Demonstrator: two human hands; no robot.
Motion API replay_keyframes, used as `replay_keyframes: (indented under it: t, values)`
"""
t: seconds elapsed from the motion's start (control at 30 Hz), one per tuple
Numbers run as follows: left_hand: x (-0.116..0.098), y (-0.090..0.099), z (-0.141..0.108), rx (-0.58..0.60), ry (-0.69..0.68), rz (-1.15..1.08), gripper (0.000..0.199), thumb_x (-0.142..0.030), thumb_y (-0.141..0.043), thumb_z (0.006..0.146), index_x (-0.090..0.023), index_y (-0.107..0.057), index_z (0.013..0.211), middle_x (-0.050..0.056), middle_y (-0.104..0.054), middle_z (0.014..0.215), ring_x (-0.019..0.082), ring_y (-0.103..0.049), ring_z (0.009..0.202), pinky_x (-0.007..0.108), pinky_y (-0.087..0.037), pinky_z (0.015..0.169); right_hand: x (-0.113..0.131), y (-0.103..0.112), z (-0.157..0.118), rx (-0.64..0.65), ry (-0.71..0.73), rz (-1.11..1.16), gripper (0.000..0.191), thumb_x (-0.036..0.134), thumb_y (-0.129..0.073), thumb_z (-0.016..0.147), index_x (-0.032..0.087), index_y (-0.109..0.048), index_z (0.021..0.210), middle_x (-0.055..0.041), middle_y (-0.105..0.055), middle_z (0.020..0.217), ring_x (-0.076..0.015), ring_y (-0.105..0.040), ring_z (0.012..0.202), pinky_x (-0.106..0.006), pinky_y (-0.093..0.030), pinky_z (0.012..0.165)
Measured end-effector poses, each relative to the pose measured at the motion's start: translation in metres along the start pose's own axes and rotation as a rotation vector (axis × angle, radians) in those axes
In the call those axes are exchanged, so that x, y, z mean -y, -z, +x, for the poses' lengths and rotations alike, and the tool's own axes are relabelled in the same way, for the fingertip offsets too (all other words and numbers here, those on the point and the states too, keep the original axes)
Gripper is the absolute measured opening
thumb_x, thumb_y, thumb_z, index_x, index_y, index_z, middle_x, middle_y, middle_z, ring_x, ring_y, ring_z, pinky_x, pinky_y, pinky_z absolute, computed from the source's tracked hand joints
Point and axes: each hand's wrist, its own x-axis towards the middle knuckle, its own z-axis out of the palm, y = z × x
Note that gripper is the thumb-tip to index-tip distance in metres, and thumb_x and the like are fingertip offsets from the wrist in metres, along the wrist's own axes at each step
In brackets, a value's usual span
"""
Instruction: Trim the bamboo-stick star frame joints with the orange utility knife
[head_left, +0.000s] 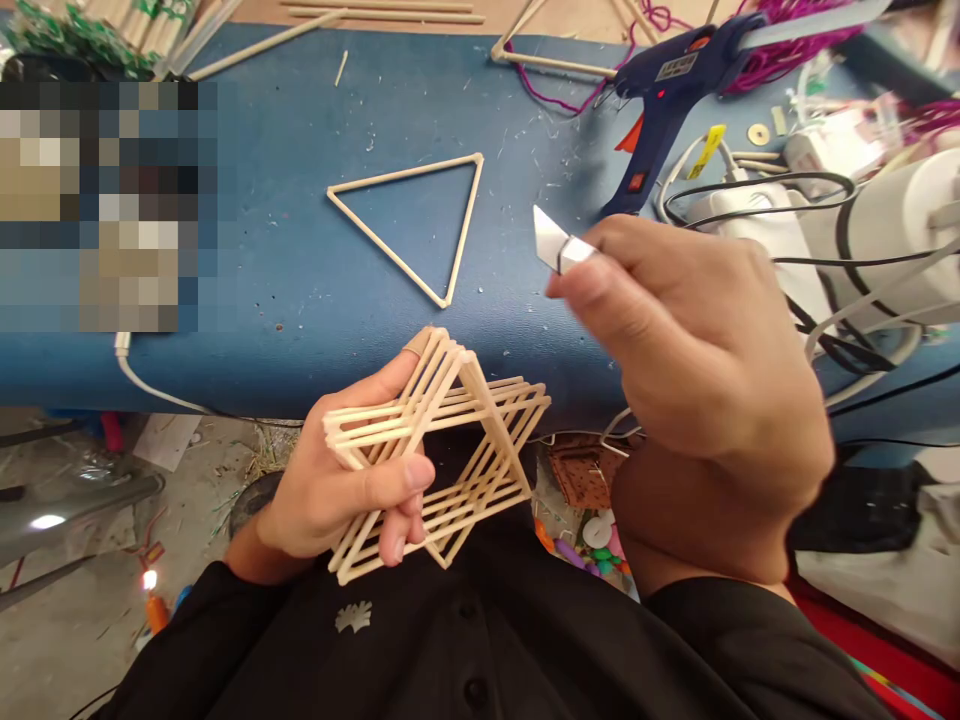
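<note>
"Head view: left grip (322,485)?"
"Closed round a star-shaped stick lattice (491,412), pale and wooden."
"Right grip (705,350)?"
"Pinching a pointed metal blade (550,236); beyond the left grip, a stick triangle (405,173) lies on blue tabletop (285,250)."

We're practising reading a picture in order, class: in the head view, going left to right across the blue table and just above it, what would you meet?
White cable, flat wooden triangle, craft knife, glue gun.
</note>
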Motion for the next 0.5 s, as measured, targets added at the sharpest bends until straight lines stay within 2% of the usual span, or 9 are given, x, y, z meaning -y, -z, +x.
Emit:
replay_keyframes:
  t: [0.1,0.2,0.27,0.37,0.5]
  values:
    - [0.003,-0.002,0.008,0.024,-0.002,-0.069,0.109,-0.025,-0.092,0.094,-0.020,-0.029,0.182,-0.006,-0.073,0.067,0.011,-0.067,0.043,0.019,-0.066,0.057,0.005,0.003,-0.004,0.140,0.070,0.141,0.029,0.050,-0.078,0.091,0.022,-0.068,0.091,0.0048,-0.052,0.066,-0.0121,-0.042,0.059,-0.035,-0.033,0.063]
    - [0.008,-0.005,0.016,0.024,0.006,-0.090,0.116,-0.024,-0.094,0.092,-0.018,-0.024,0.183,-0.006,-0.074,0.068,0.011,-0.068,0.044,0.019,-0.067,0.056,0.010,-0.001,-0.006,0.175,0.123,0.264,0.017,0.030,-0.082,0.084,0.022,-0.069,0.090,0.0041,-0.060,0.074,-0.0107,-0.043,0.062,-0.034,-0.036,0.063]
    - [0.010,-0.006,0.019,0.023,0.007,-0.085,0.119,-0.025,-0.095,0.091,-0.017,-0.020,0.184,-0.006,-0.074,0.067,0.011,-0.067,0.044,0.019,-0.067,0.055,0.013,-0.004,-0.007,0.159,0.126,0.308,0.013,0.025,-0.081,0.084,0.022,-0.069,0.084,0.0026,-0.063,0.078,-0.0111,-0.044,0.065,-0.034,-0.038,0.064]
    - [0.010,-0.008,0.020,0.035,-0.004,-0.073,0.122,-0.024,-0.096,0.090,-0.016,-0.019,0.184,-0.006,-0.074,0.066,0.011,-0.068,0.044,0.020,-0.067,0.056,0.013,-0.009,-0.009,0.132,0.098,0.374,0.020,0.028,-0.079,0.092,0.023,-0.069,0.075,0.0010,-0.065,0.077,-0.0124,-0.048,0.066,-0.034,-0.039,0.063]
    - [0.008,-0.008,0.019,0.049,0.008,-0.066,0.122,-0.023,-0.096,0.091,-0.016,-0.017,0.184,-0.005,-0.074,0.067,0.011,-0.068,0.045,0.020,-0.068,0.059,0.006,-0.011,-0.008,0.177,0.037,0.531,0.029,0.043,-0.085,0.093,0.024,-0.075,0.074,0.0006,-0.067,0.074,-0.0139,-0.053,0.068,-0.034,-0.040,0.063]
